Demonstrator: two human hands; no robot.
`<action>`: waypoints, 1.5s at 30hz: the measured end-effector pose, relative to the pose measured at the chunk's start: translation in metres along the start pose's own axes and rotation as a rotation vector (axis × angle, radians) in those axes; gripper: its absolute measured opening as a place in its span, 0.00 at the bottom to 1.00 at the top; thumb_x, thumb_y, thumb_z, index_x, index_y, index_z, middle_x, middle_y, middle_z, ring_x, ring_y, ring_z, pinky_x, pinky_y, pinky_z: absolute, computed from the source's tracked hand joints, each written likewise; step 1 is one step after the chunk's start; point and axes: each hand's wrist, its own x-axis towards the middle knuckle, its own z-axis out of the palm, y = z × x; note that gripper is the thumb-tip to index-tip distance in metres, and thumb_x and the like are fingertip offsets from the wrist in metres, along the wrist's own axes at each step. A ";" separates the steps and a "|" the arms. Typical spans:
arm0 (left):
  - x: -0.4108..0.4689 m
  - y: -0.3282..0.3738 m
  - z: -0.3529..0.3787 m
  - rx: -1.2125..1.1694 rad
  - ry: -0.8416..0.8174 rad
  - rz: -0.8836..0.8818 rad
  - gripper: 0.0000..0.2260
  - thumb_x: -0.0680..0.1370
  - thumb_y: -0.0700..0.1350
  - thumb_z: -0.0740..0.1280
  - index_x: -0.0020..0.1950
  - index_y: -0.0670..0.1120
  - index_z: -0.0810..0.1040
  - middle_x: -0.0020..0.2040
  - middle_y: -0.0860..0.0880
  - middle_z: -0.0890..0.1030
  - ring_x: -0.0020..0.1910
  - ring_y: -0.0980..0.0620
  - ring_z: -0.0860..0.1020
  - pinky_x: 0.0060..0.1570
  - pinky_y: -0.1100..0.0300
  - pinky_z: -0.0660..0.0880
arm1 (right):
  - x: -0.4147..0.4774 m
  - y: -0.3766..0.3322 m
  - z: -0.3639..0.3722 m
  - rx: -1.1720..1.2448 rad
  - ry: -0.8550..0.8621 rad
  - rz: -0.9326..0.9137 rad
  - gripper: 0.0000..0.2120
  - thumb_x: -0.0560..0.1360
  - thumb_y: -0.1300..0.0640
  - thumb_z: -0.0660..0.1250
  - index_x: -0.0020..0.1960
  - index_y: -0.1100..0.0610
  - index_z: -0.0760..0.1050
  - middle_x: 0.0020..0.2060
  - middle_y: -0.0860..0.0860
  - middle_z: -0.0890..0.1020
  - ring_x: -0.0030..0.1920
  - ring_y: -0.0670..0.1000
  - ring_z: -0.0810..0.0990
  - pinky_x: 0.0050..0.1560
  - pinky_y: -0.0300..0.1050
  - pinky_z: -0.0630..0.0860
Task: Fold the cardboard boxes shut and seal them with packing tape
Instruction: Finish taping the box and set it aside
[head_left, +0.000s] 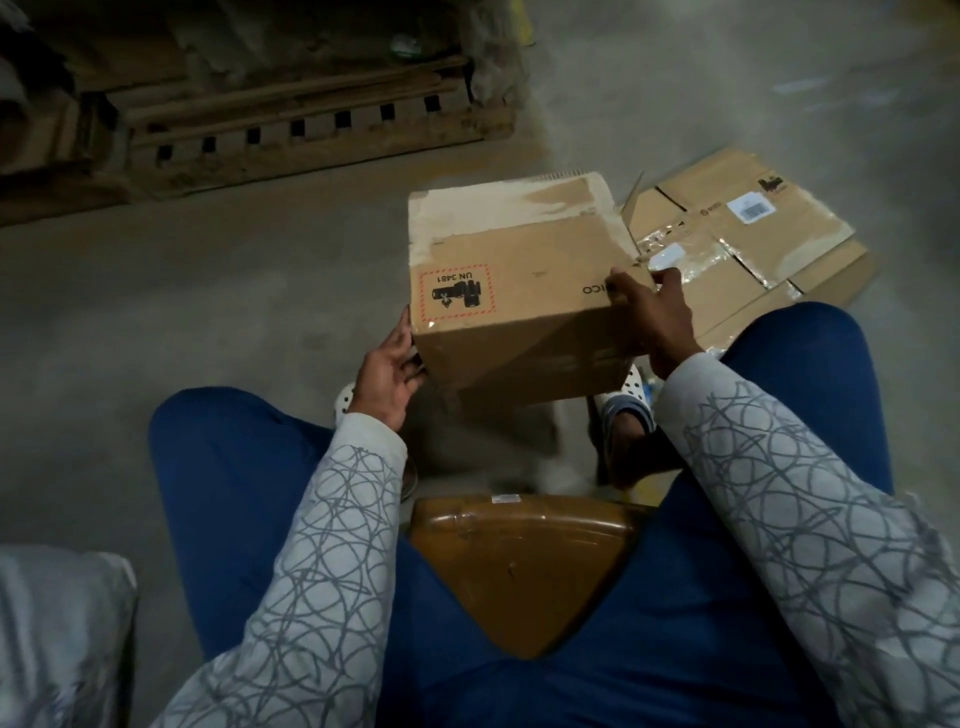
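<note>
Now left hand (392, 364) and right hand (655, 317), fingers (669, 278) clamped on opposite edges, hold the box (519, 296) aloft; slack grip could drop it.

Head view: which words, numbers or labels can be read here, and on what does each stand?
"UN 3481": red-bordered label on the held box, upside down.
"ICO": printed on the same box, the rest hidden by the right hand.
White barcode sticker on the flattened cardboard: too small to read.
</note>
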 end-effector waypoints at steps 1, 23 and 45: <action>0.001 -0.002 0.000 -0.007 0.011 -0.004 0.18 0.85 0.47 0.58 0.74 0.53 0.74 0.65 0.51 0.82 0.67 0.45 0.77 0.70 0.42 0.70 | -0.001 0.001 0.001 -0.002 -0.013 0.004 0.34 0.72 0.35 0.70 0.71 0.50 0.66 0.64 0.54 0.77 0.59 0.57 0.78 0.64 0.58 0.76; 0.020 -0.031 -0.013 0.127 0.537 -0.041 0.08 0.77 0.38 0.70 0.56 0.42 0.84 0.48 0.48 0.87 0.48 0.51 0.86 0.47 0.58 0.83 | -0.003 0.009 0.009 -0.095 -0.242 -0.085 0.32 0.64 0.51 0.84 0.60 0.53 0.70 0.58 0.50 0.80 0.58 0.53 0.81 0.60 0.57 0.81; 0.027 -0.035 0.006 0.064 0.429 -0.052 0.13 0.73 0.39 0.75 0.50 0.47 0.73 0.56 0.47 0.84 0.56 0.46 0.83 0.54 0.43 0.81 | -0.004 -0.014 0.002 -0.348 -0.020 -0.179 0.16 0.82 0.52 0.63 0.67 0.51 0.80 0.55 0.52 0.85 0.56 0.55 0.81 0.61 0.56 0.78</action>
